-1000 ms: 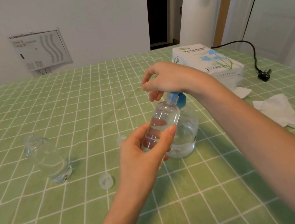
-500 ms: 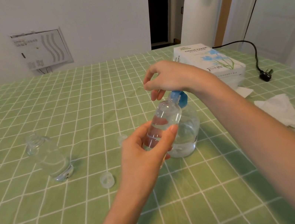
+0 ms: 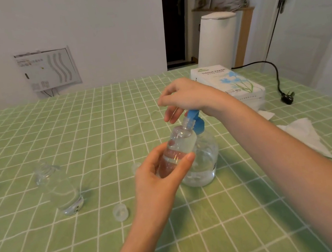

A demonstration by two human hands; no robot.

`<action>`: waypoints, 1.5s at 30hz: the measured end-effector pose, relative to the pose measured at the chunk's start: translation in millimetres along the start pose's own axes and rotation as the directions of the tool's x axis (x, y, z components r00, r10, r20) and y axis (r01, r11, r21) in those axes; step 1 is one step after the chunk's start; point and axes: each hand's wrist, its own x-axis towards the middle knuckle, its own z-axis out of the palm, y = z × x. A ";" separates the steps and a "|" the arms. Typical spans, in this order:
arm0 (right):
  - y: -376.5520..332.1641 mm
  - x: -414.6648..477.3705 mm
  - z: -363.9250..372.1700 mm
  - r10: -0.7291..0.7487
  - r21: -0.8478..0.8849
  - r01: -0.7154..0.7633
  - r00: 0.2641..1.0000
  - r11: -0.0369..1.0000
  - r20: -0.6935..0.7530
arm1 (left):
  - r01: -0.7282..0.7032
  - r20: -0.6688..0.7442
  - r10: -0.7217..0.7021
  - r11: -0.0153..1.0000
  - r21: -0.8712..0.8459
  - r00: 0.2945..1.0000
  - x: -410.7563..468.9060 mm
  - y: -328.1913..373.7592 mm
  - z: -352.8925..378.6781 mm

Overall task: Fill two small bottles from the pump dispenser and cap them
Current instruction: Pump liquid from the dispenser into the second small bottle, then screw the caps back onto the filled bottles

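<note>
Hiding most of the blue pump head (image 3: 195,121), the right hand (image 3: 186,98) is resting on it, fingers loosely bent and gripping nothing. The left hand (image 3: 160,177) is curling round a tilted small bottle (image 3: 180,147), holding its neck at the spout and partly covering the pump dispenser (image 3: 207,163), which is standing on the bench (image 3: 221,226).

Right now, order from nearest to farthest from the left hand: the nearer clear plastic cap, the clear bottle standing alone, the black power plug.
1. Clear plastic cap, beside the left hand.
2. Clear bottle, farther left.
3. Black power plug, far right.
</note>
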 end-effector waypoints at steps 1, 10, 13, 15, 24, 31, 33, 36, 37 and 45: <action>0.3 0.3 0.1 0.011 0.015 -0.011 1.000 1.000 0.005 | -0.002 -0.004 0.002 1.000 0.001 1.000 0.3 -0.4 0.1; 4.4 2.0 -0.6 0.087 0.370 -0.078 0.996 0.926 -0.007 | 0.054 -0.050 -0.051 0.997 0.062 0.997 3.1 -7.5 -3.6; 0.8 -2.7 -2.1 0.089 0.440 -0.076 0.996 0.895 -0.011 | 0.061 -0.045 -0.058 0.996 0.061 0.997 0.6 -2.5 -8.4; 2.7 -0.6 -3.5 0.102 0.461 -0.093 0.995 0.883 0.005 | 0.085 -0.036 -0.083 0.995 0.060 0.996 2.8 -4.4 -10.6; -13.1 -24.8 -20.6 -0.050 0.405 0.079 0.995 0.911 -0.082 | 0.043 0.012 -0.044 0.996 0.072 0.999 -14.7 17.1 -32.9; -39.5 -74.3 5.6 -0.379 0.213 0.413 0.907 0.885 -0.184 | 0.066 -0.074 -0.060 0.994 0.081 0.995 -67.5 27.4 -74.5; -40.3 -87.8 24.6 -0.423 0.232 0.435 0.900 0.870 -0.100 | 0.082 -0.127 -0.072 0.994 0.074 0.989 -81.8 26.7 -86.1; -29.2 -95.3 62.8 -0.379 0.209 0.365 0.925 0.907 0.030 | 0.100 -0.186 -0.087 0.993 0.061 0.979 -97.3 25.5 -100.7; -22.4 -95.0 77.2 -0.346 0.157 0.332 0.936 0.930 0.067 | 0.106 -0.204 -0.092 0.993 0.057 0.975 -101.0 24.7 -104.6; 19.7 -85.4 157.0 -0.193 -0.218 0.216 0.974 0.952 0.122 | 0.131 -0.272 -0.112 0.990 0.052 0.956 -120.0 14.8 -124.6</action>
